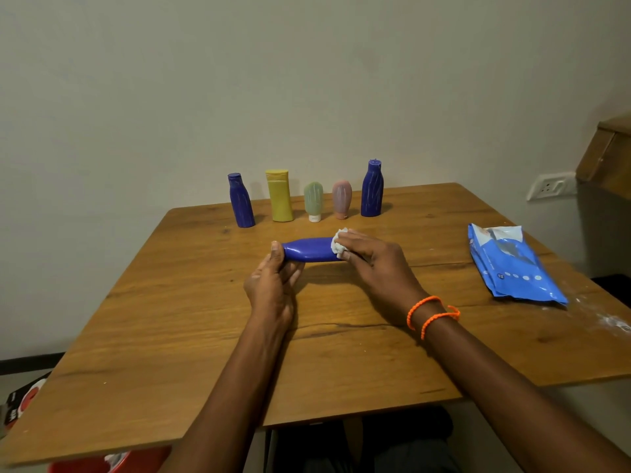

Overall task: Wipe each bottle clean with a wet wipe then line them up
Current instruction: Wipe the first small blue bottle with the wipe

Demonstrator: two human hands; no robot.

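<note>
I hold the blue bottle (pixel 309 249) sideways above the wooden table (pixel 211 336), in front of me and nearer to me than the row of bottles at the far edge. My left hand (pixel 273 285) grips its left end, thumb on top and fingers curled underneath. My right hand (pixel 375 264) wraps round its right end with a crumpled white wet wipe (pixel 339 242) pinched between my fingers and the bottle, so the wipe is pressed against the plastic there. Two orange cords (pixel 432 314) circle my right wrist. Taking the held bottle as the mark, five others stand upright beyond it, close to the wall (pixel 307 80): a dark blue bottle (pixel 241 201) beyond and to the left, a yellow bottle (pixel 280 196) just right of that one, a small green tube (pixel 313 201) standing on its white cap almost straight beyond, a small pink tube (pixel 341 199) beside the green one, and a taller dark blue bottle (pixel 372 189) beyond and to the right. The five stand apart from one another in a loose row. Well to the right of the held bottle a blue pack of wipes (pixel 512 268) lies flat on the table, and nearer the right edge beyond the pack there is a smear of white powder (pixel 613 322) on the wood.
</note>
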